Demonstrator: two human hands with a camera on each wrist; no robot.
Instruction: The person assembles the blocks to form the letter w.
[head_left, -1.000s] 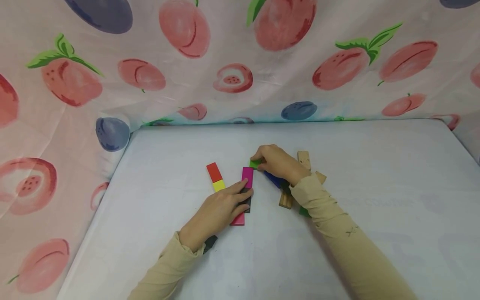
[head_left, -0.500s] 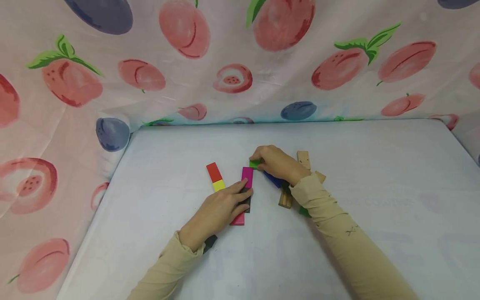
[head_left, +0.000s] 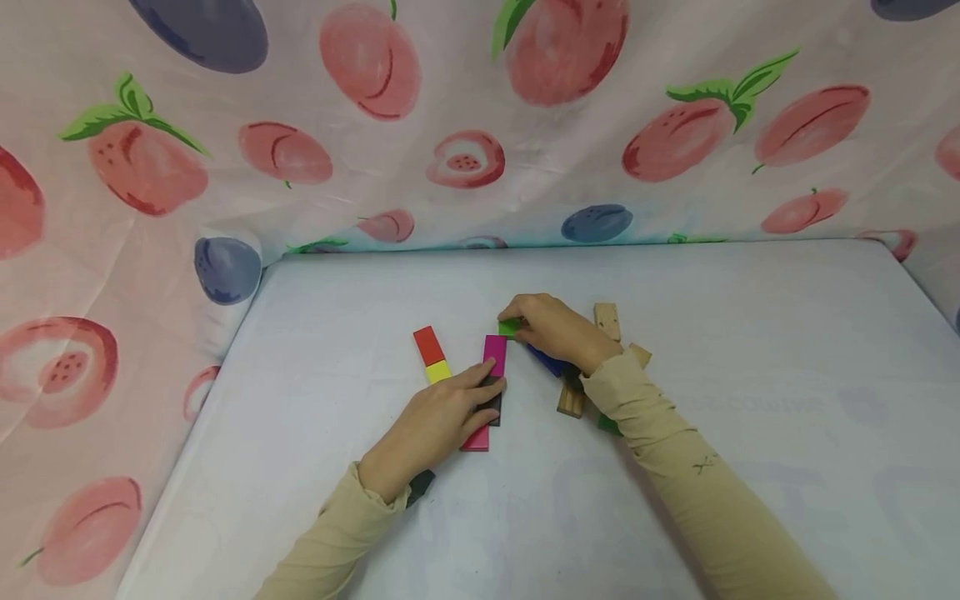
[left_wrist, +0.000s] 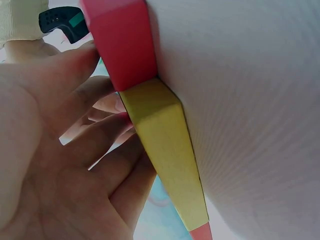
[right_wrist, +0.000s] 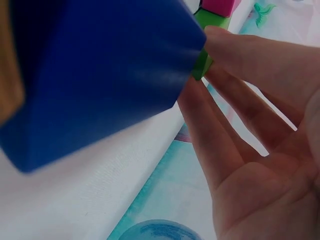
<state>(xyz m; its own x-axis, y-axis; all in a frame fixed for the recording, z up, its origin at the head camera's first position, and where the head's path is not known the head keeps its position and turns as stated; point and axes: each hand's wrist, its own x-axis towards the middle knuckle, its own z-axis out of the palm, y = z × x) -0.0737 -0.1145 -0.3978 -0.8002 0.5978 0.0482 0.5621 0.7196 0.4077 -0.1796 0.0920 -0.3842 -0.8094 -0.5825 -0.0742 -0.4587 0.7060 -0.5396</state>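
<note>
The bright green rectangular block point(head_left: 507, 327) lies at the far end of the magenta rectangular block point(head_left: 495, 352), near the middle of the white worktop point(head_left: 750, 350) and well apart from its far edge. The right hand point(head_left: 555, 327) holds the green block in a pinch between thumb and fingers. Risk: uneven pressure from the pinch may rotate the block and skew its end against the magenta one. (The two appear to meet near a corner; full contact cannot be confirmed.)

The left hand point(head_left: 435, 412) has its fingers extended and slightly spread, resting over the dark rectangular block point(head_left: 495, 419) and reaching the near end of the magenta block. Risk: sideways drift of these fingers may shift both blocks, and the pinkish-red rectangular block point(head_left: 476, 439) beside them.

The deep blue rectangular block point(head_left: 545, 360) lies close under the right hand, on the side toward the worktop's right edge. Risk: lowering the palm or withdrawing the wrist carelessly may knock it, or the brown wooden block point(head_left: 571, 400) near it.

Toward the worktop's left edge, the red block point(head_left: 428, 344) and yellow block point(head_left: 438, 372) lie end to end. Risk: a leftward sweep of the left hand may break their alignment.
</note>
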